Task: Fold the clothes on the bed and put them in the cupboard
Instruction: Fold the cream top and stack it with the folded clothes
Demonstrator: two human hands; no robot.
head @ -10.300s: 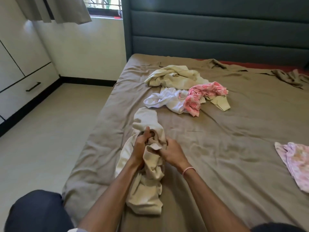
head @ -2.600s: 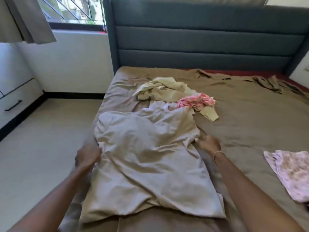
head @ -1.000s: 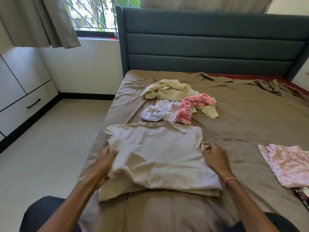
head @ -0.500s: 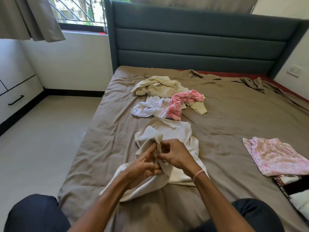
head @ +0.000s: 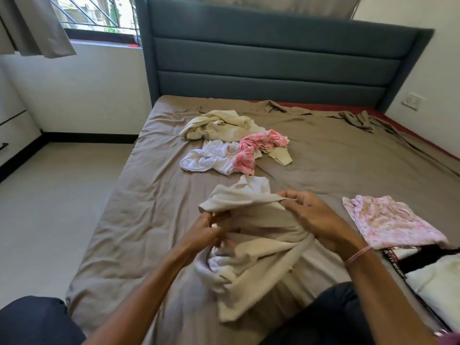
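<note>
1. Gripping the cream shirt (head: 254, 247) with both hands, the person has it bunched up in the lower middle of the frame. It is lifted partly off the brown bed sheet (head: 149, 207), with its lower end trailing down onto the sheet.
2. The left hand (head: 201, 235), just left of centre, has its fingers curled tight into the cloth and pinches a gathered fold on the shirt's left side.
3. The right hand (head: 316, 217), right of centre, pinches a thin edge of the shirt between thumb and fingertips, the other fingers loosely bent. A pink-and-white thread bracelet (head: 358, 253) sits on that wrist.
4. Between the two hands a band of fabric is drawn taut across the top of the bundle.
5. Higher in the frame, above the shirt, lies the unfolded pile. A pale yellow garment (head: 219, 125) is at the far end, a white garment (head: 209, 158) is nearer, and a pink patterned piece (head: 258, 145) touches both.
6. Over at the right edge a pale pink floral garment (head: 388, 220) lies flat on the sheet, well apart from the pile. Below it, in the lower right corner, are dark and white fabrics (head: 435, 277), too cropped to identify.
7. A blue-grey padded headboard (head: 273, 61) fills the top of the frame, with a barred window (head: 94, 16) and a grey curtain (head: 32, 26) in the upper left.
8. At the far left edge, a sliver of white cupboard front (head: 12, 135) shows.
</note>
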